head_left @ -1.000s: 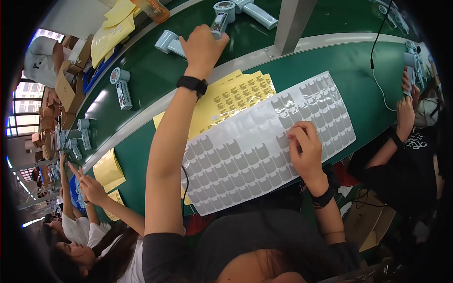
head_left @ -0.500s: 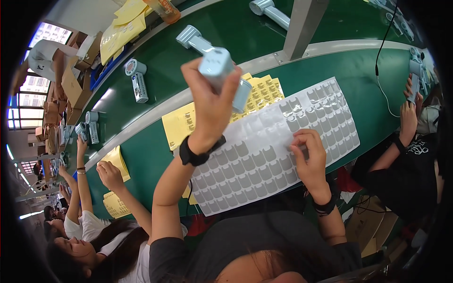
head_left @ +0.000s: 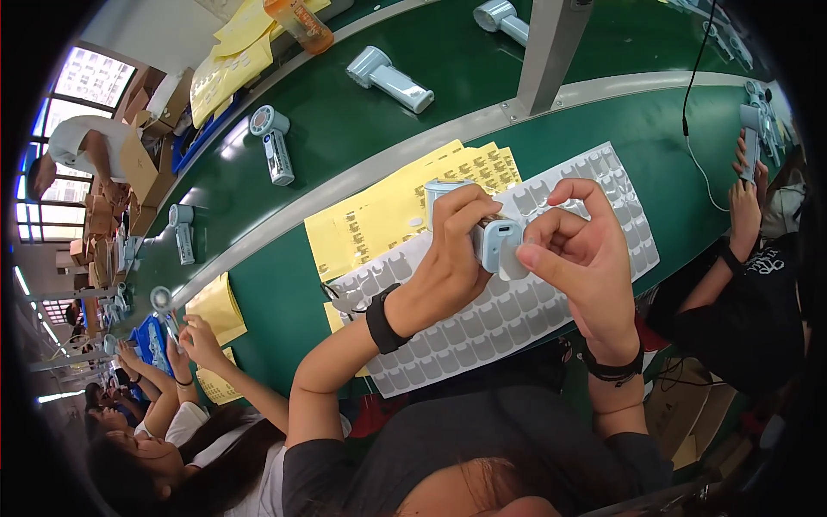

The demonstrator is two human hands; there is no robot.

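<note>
My left hand (head_left: pixel 448 258) is closed round a light-blue handheld fan (head_left: pixel 492 250) above the sticker sheet. The fan's end, with a small slot in it, points towards my right hand; its head shows partly behind my fingers. Between the thumb and forefinger of my right hand (head_left: pixel 594 267) is a thin grey sticker (head_left: pixel 514 261), right at the fan's end. Whether the sticker touches the fan I cannot tell. Below lies the white sheet (head_left: pixel 642 258) with rows of grey tab-shaped stickers. Yellow sheets (head_left: pixel 366 228) with small dark labels lie partly under it.
Beyond a metal rail, more fans (head_left: pixel 392 82) lie on the green belt (head_left: pixel 336 129). A metal post (head_left: pixel 551 60) rises at the far edge. An orange bottle (head_left: pixel 299 26) stands far left. Co-workers sit on both sides; a cable (head_left: pixel 687 112) hangs at the right.
My left hand has come nearer and right, turning the fan's end towards my right hand. My right hand has lifted off the sheet with a sticker. Fans on the belt have shifted right.
</note>
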